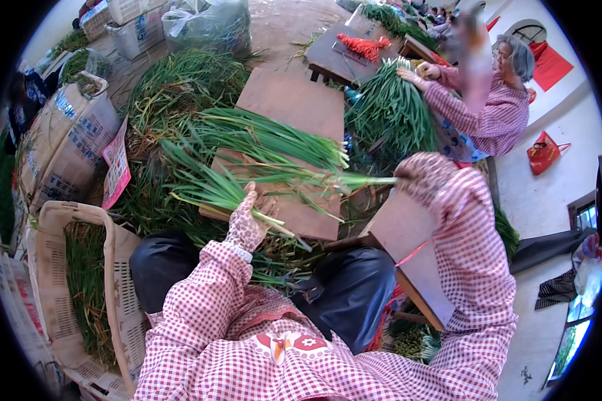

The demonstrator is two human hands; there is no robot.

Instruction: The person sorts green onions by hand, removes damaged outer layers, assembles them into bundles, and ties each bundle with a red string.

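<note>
My left hand [249, 217], in a spotted glove, is closed round a small bunch of chives [214, 187]. The pale stem ends stick out to its right, and the green leaves fan to the upper left. To the right, my right hand [421, 174], in a brown spotted glove, is blurred. It grips the white end of some chive stalks [364, 180] stretching rightward from the boards; its fingertips are hard to see. Between and beyond my hands, a loose heap of chives [274, 137] lies across the wooden boards [314, 217], with white ends to the right.
A small wooden bench [408, 230] stands under my right forearm. On the left is a white plastic basket [124, 294] holding chives. A large chive pile [180, 87] lies beyond. Across from me, a co-worker [488, 113] holds a big chive bundle [394, 110] near red ties [364, 47].
</note>
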